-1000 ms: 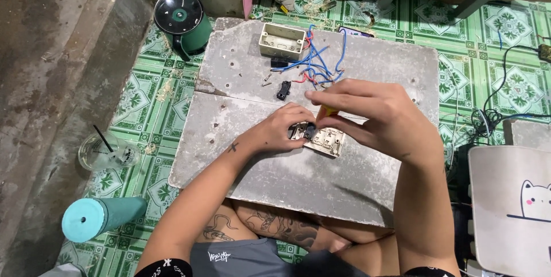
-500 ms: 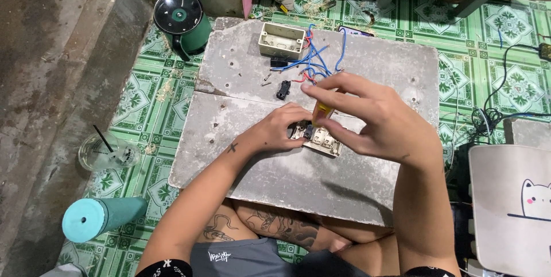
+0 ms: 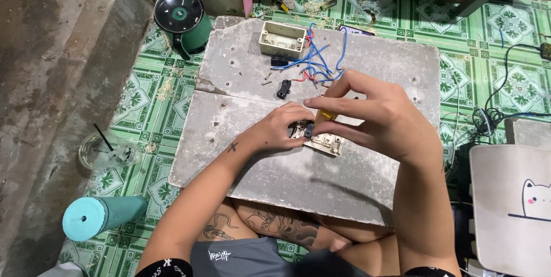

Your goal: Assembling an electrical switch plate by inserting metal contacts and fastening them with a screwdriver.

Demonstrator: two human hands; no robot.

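Your left hand [image 3: 284,128] lies flat-fingered on the grey slab [image 3: 367,185], fingers curled together and clamped on the near-left end of the cream switch plate [image 3: 326,144], pinning it so it cannot skid while you work on it. The plate rests on the slab directly under your fingertips, its back with the dark switch module [image 3: 304,130] turned up toward you.

Your right hand [image 3: 373,117] arches over the plate, thumb and forefinger pinched together on a yellow-handled screwdriver [image 3: 326,114], held upright so its tip meets the plate just beside your left fingertips. The high wrist keeps the tool vertical over its mark.

Beyond your fingers lie a loose black switch piece [image 3: 283,88], a tangle of blue and red wires [image 3: 315,64] and an open cream wall box [image 3: 282,39], all within reach yet apart from the plate. Off the slab to your left stand a plastic cup with a straw [image 3: 108,150] and a teal tumbler [image 3: 100,217].
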